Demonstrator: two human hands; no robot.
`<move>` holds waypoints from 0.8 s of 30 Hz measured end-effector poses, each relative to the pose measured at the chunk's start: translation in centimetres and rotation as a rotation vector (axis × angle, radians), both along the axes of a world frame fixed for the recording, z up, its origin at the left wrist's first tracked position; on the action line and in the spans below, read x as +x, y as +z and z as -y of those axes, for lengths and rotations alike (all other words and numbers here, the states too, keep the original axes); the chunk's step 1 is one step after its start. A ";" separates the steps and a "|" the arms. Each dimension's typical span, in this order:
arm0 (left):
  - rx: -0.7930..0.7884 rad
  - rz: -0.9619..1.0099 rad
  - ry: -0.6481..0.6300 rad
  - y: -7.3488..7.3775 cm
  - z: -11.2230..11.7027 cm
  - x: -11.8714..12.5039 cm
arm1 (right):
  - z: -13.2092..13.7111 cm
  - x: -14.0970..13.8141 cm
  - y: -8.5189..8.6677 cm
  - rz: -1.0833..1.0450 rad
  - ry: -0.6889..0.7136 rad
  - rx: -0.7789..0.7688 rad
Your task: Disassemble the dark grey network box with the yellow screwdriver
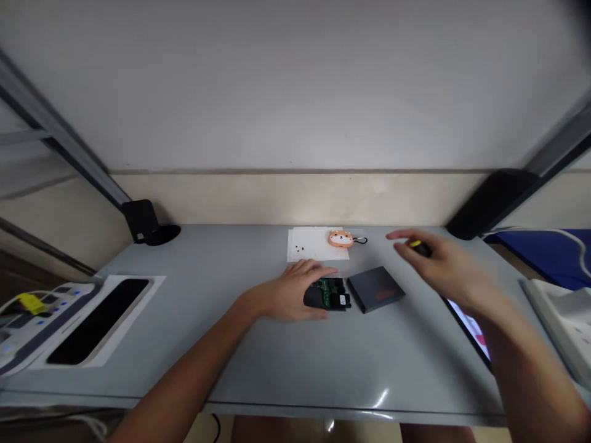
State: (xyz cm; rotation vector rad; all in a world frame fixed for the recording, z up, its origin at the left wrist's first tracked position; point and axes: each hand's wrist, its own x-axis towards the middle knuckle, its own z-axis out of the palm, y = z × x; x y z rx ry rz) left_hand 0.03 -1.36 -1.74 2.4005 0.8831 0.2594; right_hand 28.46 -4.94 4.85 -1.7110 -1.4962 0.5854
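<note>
My left hand spans an opened electronic device, thumb and fingers at its opposite edges. A green circuit board with black parts shows inside its dark casing; my hand covers the left part. Just right of it lies a flat dark grey square cover with reddish marking. Above the desk on the right, my right hand is slightly blurred, with a black-and-yellow handled tool held in the palm. Its index finger and thumb stretch out to the left, apart, and the tool's full shape is hidden.
White paper at the back carries several tiny dark pieces and an orange animal-faced case with a carabiner. A phone and power strip sit left. A lit tablet and white power strip lie right.
</note>
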 end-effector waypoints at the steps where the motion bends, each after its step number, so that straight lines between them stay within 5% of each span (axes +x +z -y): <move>1: 0.022 0.017 0.001 -0.4 0.2 0.6 | -0.3 -0.9 0.5 -0.161 -0.037 0.055; 4: 0.089 0.040 0.000 -1.4 0.5 1.9 | -1.5 -4.0 0.4 -0.676 0.043 0.219; 6: 0.118 0.047 -0.003 -1.8 0.4 2.3 | -2.4 -5.9 -0.8 -0.801 0.074 0.242; 12: 0.143 0.054 0.000 -2.0 -0.2 2.0 | -2.6 -8.1 -4.3 -0.624 0.112 0.229; 24: 0.313 0.098 0.010 -2.1 1.4 3.3 | -2.0 -7.6 -4.0 -0.604 0.087 0.250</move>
